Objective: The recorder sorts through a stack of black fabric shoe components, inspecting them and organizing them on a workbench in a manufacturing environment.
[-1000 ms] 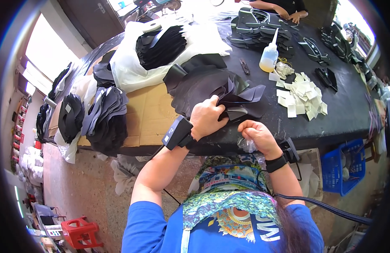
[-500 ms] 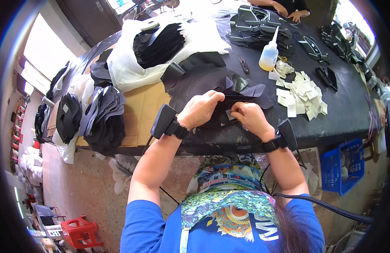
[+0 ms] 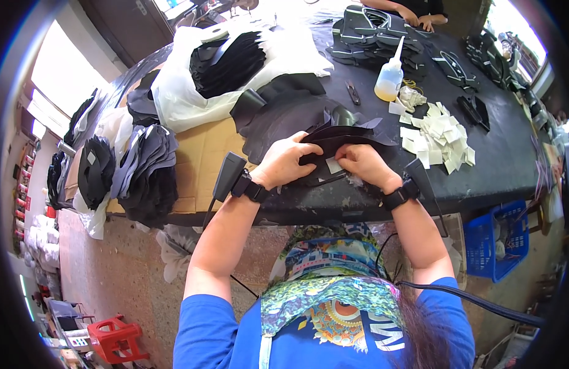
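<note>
Presently, at the near table edge:
Workpiece: a black cut piece (image 3: 334, 142) lay flat on the black tabletop (image 3: 506, 166), directly between the two hands and touching both.
Left hand: the left hand (image 3: 284, 161) was curled over the left end of the black cut piece, fingers pressed on its top edge — grasping it.
Right hand: the right hand (image 3: 363, 165) rested on the right part of the same piece, fingertips pinching a small pale label (image 3: 334, 166) against it.
Wrists: each wrist carried a black strap with a dark device; cables ran back from them toward the body.
Behind the workpiece: a larger dark sheet (image 3: 284, 120) lay just beyond the hands, with further black cut pieces overlapping it.
Right of the hands: a loose heap of pale labels (image 3: 441, 132) lay near, apart from the right hand.
Glue bottle: a squeeze bottle (image 3: 389, 77) with a long nozzle stood upright beyond the heap; small scissors (image 3: 353, 92) lay just left of it.
Left of the hands: a brown cardboard sheet (image 3: 201, 157) covered the table; a white plastic bag (image 3: 192, 98) held black parts.
Far side: another person's hands (image 3: 420, 21) rested at the table's far edge beside stacked black parts (image 3: 374, 34).
Room: a rough concrete floor — a blue crate (image 3: 503, 240) stood at the right, a red stool (image 3: 112, 338) at the lower left.
</note>
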The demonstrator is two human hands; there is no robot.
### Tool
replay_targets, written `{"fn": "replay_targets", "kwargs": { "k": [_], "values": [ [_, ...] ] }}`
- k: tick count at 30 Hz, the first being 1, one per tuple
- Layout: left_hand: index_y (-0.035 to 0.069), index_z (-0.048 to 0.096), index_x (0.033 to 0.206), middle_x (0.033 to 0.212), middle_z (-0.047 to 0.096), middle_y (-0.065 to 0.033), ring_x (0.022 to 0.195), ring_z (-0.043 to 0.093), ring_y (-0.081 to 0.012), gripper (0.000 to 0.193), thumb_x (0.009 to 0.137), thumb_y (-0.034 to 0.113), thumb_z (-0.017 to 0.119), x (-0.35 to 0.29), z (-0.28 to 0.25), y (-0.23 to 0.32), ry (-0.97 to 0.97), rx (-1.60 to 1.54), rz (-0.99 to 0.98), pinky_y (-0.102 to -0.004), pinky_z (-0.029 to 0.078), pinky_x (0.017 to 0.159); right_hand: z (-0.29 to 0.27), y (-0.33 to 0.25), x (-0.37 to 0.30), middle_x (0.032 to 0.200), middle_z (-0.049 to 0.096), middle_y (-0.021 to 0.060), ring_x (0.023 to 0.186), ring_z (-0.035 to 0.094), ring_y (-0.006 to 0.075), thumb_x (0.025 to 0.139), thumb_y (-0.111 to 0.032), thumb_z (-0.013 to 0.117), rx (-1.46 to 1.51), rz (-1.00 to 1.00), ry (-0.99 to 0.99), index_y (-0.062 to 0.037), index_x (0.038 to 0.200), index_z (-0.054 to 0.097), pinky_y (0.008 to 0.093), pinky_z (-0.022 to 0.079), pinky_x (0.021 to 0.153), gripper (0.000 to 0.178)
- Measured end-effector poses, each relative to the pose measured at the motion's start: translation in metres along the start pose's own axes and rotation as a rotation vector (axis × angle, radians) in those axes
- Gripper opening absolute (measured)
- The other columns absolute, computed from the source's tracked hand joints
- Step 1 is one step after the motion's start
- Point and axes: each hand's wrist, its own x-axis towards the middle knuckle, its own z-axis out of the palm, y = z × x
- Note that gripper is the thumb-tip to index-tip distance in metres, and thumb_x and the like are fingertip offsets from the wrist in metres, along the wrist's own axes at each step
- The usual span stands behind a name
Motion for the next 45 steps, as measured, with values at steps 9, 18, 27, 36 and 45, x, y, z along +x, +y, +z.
{"fn": "replay_targets", "kwargs": {
  "k": [9, 18, 27, 36, 45],
  "values": [
    [0.012, 0.062, 0.097, 0.108, 0.051, -0.0199, 0.086, 0.057, -0.0332, 0.042, 0.058, 0.026, 0.072, -0.001, -0.005, 0.012, -0.086, 0.078, -0.024, -0.0354, 0.046, 0.077, 0.003, -0.001, 0.0, 0.061, 0.056, 0.0121, 0.056, 0.055, 0.0208, 0.071, -0.019, 0.063, -0.115, -0.14, 0.032, 0.0001, 0.084, 0.06, 0.0314, 0.043, 0.055, 0.023],
    [0.012, 0.058, 0.103, 0.114, 0.047, -0.0203, 0.092, 0.055, -0.0333, 0.052, 0.057, 0.028, 0.073, -0.004, -0.005, 0.016, -0.129, 0.119, -0.044, -0.0354, 0.045, 0.08, 0.012, -0.01, -0.013, 0.065, 0.058, 0.0122, 0.061, 0.058, 0.0251, 0.074, -0.018, 0.061, -0.162, -0.131, 0.025, -0.0031, 0.083, 0.059, 0.0353, 0.044, 0.058, 0.017],
    [0.013, 0.058, 0.102, 0.112, 0.047, -0.0186, 0.091, 0.054, -0.0322, 0.048, 0.058, 0.027, 0.072, -0.005, -0.003, 0.018, -0.111, 0.123, -0.04, -0.0356, 0.045, 0.078, 0.003, 0.028, -0.03, 0.059, 0.045, 0.0016, 0.049, 0.045, 0.0144, 0.089, -0.016, 0.044, 0.581, 0.017, 0.489, -0.0044, 0.084, 0.05, 0.0268, 0.039, 0.049, 0.015],
    [0.013, 0.058, 0.1, 0.106, 0.048, -0.0147, 0.089, 0.054, -0.0313, 0.046, 0.058, 0.026, 0.072, -0.002, -0.005, 0.016, -0.116, 0.148, -0.03, -0.0357, 0.046, 0.076, 0.002, -0.007, -0.064, 0.063, 0.045, -0.006, 0.056, 0.04, 0.0034, 0.08, -0.012, 0.06, 0.503, 0.073, 0.22, -0.0012, 0.091, 0.055, 0.0189, 0.035, 0.052, 0.016],
    [0.012, 0.059, 0.097, 0.106, 0.049, -0.0154, 0.085, 0.056, -0.0312, 0.039, 0.061, 0.022, 0.067, -0.006, 0.005, 0.02, -0.012, 0.168, 0.001, -0.0366, 0.047, 0.072, 0.028, -0.003, -0.018, 0.061, 0.055, 0.0159, 0.057, 0.056, 0.0277, 0.076, -0.017, 0.059, 0.001, -0.06, 0.535, 0.0027, 0.077, 0.057, 0.034, 0.044, 0.057, 0.02]
  ]
}}
